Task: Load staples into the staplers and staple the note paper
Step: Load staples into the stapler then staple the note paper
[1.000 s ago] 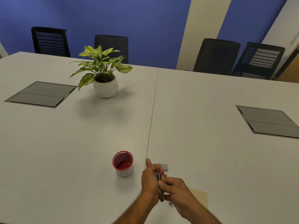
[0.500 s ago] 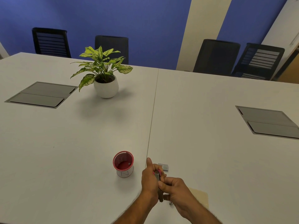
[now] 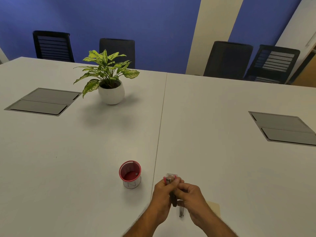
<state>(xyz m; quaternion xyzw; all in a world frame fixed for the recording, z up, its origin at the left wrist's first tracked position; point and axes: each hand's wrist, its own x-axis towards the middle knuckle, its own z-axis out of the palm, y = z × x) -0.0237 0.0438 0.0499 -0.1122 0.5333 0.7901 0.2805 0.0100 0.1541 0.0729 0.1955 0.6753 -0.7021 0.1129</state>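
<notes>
On the table point(image 3: 213, 151), a cup point(image 3: 130, 173) stands left of both hands point(image 3: 176, 195), the plant point(image 3: 109, 79) far behind it.

A blue wall point(image 3: 119, 19) with a cream pillar point(image 3: 212, 31) fills the top; four black chairs point(image 3: 53, 46) line the white table point(image 3: 213, 125).

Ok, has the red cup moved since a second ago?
No. The red cup stands in the same spot, just left of the table seam, with the gap between them unchanged.
</notes>
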